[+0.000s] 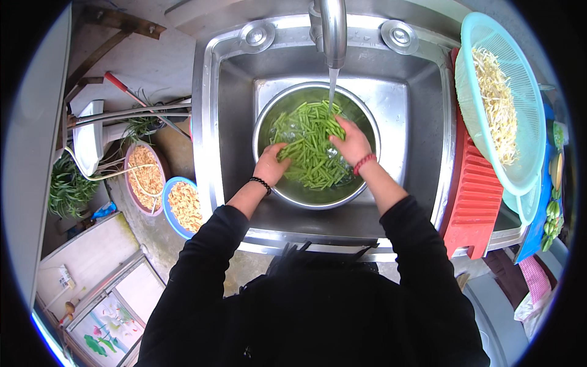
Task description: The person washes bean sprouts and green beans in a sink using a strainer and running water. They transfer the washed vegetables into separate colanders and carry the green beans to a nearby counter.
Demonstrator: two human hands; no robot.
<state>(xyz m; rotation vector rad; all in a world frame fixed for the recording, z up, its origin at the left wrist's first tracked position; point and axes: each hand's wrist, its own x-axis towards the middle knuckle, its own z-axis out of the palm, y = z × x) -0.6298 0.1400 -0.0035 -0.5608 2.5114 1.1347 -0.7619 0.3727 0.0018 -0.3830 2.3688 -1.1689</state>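
Note:
A round stainless steel basin (374, 133) stands in the sink, holding water and a heap of cut green stalks (316, 158). From the faucet (333, 34) a stream of water (333, 85) falls into it. My left hand (271, 166), with a black beaded bracelet, is at the heap's left edge, stalks between thumb and fingers. Opposite it, my right hand (353, 142), wearing a red bracelet, grasps a bunch of stalks close to the running water. Some fingertips of both hands are hidden among the stalks.
The steel sink (238, 119) surrounds the basin. At right, a turquoise colander (527, 124) of bean sprouts (497, 105) leans above a red ridged plastic board (477, 192). On the floor at left are a pink tub (128, 184) and a blue basin (168, 206), both filled with pale brownish pieces.

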